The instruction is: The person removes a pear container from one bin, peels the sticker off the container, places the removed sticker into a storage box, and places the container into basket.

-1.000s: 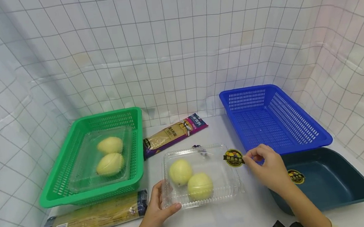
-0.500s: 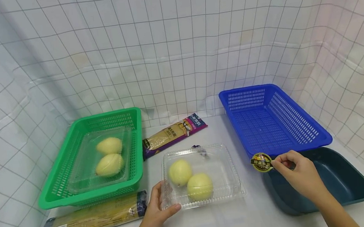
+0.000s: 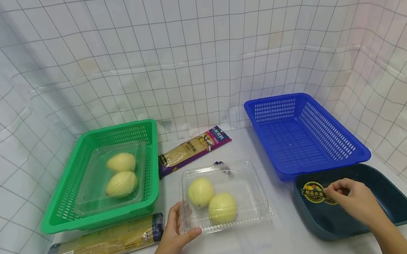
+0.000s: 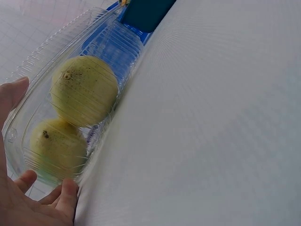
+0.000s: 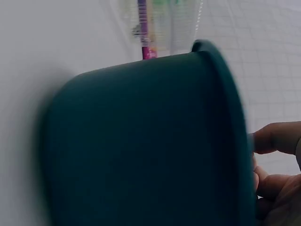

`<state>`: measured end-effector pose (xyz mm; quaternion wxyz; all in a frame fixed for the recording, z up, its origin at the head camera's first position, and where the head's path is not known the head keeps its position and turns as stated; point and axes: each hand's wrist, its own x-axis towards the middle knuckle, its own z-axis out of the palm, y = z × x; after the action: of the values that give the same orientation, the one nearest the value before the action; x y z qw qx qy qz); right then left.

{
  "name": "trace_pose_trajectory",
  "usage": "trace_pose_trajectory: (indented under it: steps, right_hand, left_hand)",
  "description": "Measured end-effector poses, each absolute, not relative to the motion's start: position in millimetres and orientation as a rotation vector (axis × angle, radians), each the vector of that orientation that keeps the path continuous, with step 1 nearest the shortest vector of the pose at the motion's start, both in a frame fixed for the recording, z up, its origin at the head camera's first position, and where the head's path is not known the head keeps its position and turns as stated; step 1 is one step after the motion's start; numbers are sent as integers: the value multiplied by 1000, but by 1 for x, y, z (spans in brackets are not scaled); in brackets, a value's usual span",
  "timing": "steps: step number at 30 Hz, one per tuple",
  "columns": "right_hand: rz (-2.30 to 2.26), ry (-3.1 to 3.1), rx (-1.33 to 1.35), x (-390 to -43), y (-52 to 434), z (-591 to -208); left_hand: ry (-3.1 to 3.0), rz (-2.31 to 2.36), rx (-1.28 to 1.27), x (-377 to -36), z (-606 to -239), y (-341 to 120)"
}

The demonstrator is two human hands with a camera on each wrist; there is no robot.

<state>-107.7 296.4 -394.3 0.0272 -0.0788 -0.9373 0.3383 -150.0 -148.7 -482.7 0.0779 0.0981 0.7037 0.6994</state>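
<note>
My left hand (image 3: 173,236) grips the near left corner of a clear plastic clamshell box (image 3: 247,189). Its thumb lies over the rim and its fingers go round the side, as the left wrist view also shows. Two round pale yellow-green fruits (image 3: 223,208) sit in the left half of the box. Over a dark teal basin (image 3: 384,202), my right hand (image 3: 353,199) pinches a round black-and-gold sticker (image 3: 313,192) between thumb and forefinger. A second such sticker (image 3: 331,201) in the basin is partly covered by the first. In the right wrist view the basin wall (image 5: 150,141) hides the sticker.
A green basket (image 3: 100,220) at the left holds another clear box (image 3: 94,187) with two fruits. In front of it lies a long pack of noodles (image 3: 107,243). A purple pasta pack (image 3: 193,150) lies at the back. Behind the basin stands a blue basket (image 3: 301,144).
My right hand has carried the sticker rightward, away from beside the clear box to over the teal basin. The left hand and its box have stayed in place.
</note>
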Motion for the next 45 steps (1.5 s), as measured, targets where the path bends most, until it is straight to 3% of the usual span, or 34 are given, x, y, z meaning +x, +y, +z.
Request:
trace_pose_trajectory:
  steps: [17,45]
  right_hand:
    - [965,-3102,-309,-116,309,-418]
    - [813,-3186,-382,-114,310,-419]
  left_hand:
    - [2120,2072,257,-151,-485,-149]
    - [2084,2103,313,-150,-483,-149]
